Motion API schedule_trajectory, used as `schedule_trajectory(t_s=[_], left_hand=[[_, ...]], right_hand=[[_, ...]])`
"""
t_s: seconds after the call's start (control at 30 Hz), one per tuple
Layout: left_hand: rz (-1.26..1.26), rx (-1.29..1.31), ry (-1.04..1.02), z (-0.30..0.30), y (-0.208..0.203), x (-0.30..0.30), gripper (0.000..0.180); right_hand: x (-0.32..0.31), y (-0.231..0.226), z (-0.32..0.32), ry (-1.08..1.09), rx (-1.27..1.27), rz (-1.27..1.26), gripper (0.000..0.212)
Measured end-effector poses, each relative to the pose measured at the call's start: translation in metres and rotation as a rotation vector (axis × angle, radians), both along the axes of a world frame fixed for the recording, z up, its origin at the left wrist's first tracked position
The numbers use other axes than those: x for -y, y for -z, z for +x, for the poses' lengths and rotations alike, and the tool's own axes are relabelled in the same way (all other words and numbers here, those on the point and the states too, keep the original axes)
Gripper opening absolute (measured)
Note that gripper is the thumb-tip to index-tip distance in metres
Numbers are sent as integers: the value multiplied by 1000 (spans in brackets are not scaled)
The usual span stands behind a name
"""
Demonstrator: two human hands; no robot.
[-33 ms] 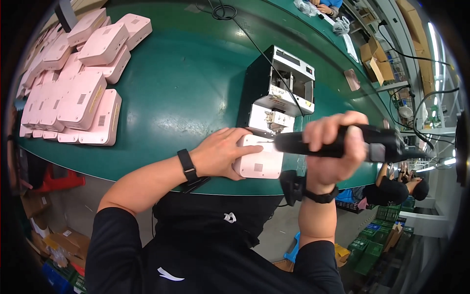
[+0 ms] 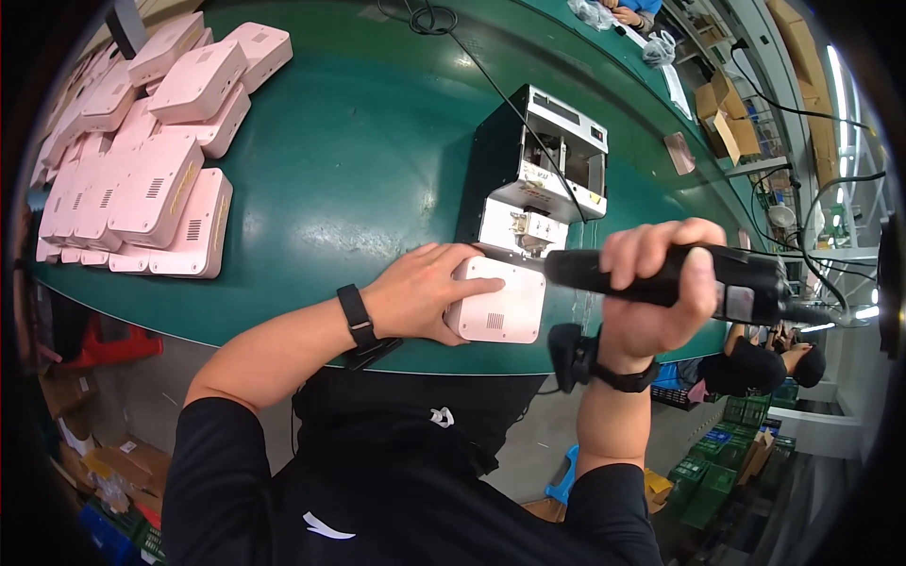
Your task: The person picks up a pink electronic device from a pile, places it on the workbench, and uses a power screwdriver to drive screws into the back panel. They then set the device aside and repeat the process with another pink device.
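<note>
My left hand (image 2: 425, 292) grips the left side of a pale pink plastic housing (image 2: 510, 311), its thumb lying across the top. The housing rests near the table's front edge, with a small vent grid and corner holes facing up. In my right hand (image 2: 665, 283) is a black electric screwdriver (image 2: 590, 272), held almost level with my fingers wrapped round it. Its front end points left, by the housing's upper right corner; I cannot tell whether its tip touches anything. Just behind the housing stands a black and white screw feeder (image 2: 533, 174).
Several similar pink housings (image 2: 156, 193) are piled at the left of the green table (image 2: 349, 170). A black cable (image 2: 491, 85) crosses the feeder from a coil at the back. An open cardboard box (image 2: 725, 118) and another person's hands (image 2: 625, 14) are at the far right.
My right hand and the screwdriver have shifted a little to the right, away from the housing's top. My left hand and the housing have barely moved.
</note>
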State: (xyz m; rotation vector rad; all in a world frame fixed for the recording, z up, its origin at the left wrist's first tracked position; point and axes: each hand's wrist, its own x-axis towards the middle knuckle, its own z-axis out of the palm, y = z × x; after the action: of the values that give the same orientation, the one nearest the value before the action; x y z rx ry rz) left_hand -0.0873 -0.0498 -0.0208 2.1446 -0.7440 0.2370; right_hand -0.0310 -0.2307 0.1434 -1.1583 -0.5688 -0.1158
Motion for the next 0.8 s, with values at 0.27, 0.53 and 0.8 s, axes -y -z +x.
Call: schedule_trajectory(t_s=[0.27, 0.53, 0.8], left_hand=[[39, 28, -24, 4, -2, 1, 79], [37, 21, -28, 3, -2, 1, 80], [44, 20, -19, 6, -2, 0, 80]], right_hand=[[2, 8, 36, 216, -22, -182, 20], [26, 7, 7, 73, -110, -138, 21], [68, 13, -42, 165, -63, -206, 22]])
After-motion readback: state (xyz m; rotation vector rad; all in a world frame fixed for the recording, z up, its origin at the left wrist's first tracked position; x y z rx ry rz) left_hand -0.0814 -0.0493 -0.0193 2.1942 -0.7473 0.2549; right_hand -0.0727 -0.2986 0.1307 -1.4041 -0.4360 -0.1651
